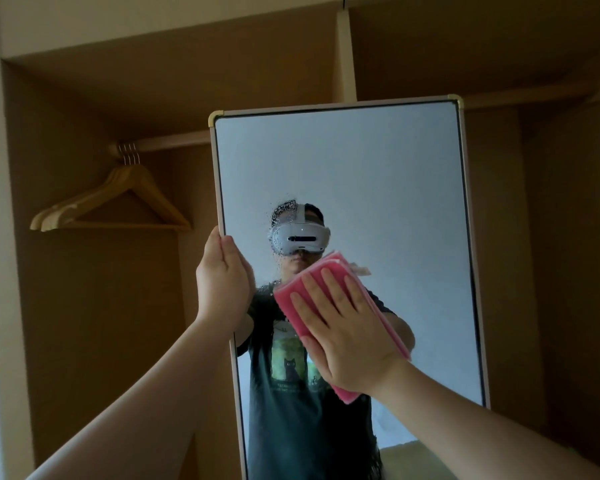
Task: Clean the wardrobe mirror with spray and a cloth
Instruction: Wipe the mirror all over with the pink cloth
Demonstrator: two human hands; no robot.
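I see the mirror (pixel 361 168) standing upright in front of the open wardrobe (pixel 84 306), with its glass turned straight toward me. It is a tall rectangle whose long axis runs top to bottom. In this wide view the pale frame slants a little, the top sitting further left than the bottom. The two upper corners carry small gold caps.

My left hand (pixel 224 278) grips the mirror's left edge about halfway up, with the fingers curled round the frame onto the glass side and the thumb lying along the outer edge.

My right hand (pixel 350 334) lies flat on the pink cloth (pixel 291 299) and presses it against the glass near the middle. Its fingers are straight and slightly apart, pointing up and a little left. The cloth is folded into an oblong, and its long axis runs diagonally from upper left to lower right, roughly in line with my fingers.

A patch of spray droplets (pixel 281 216) clings to the glass just above and left of the cloth.

To the left, inside the wardrobe, a few wooden hangers (pixel 118 199) hang bunched together on the rail (pixel 174 142).
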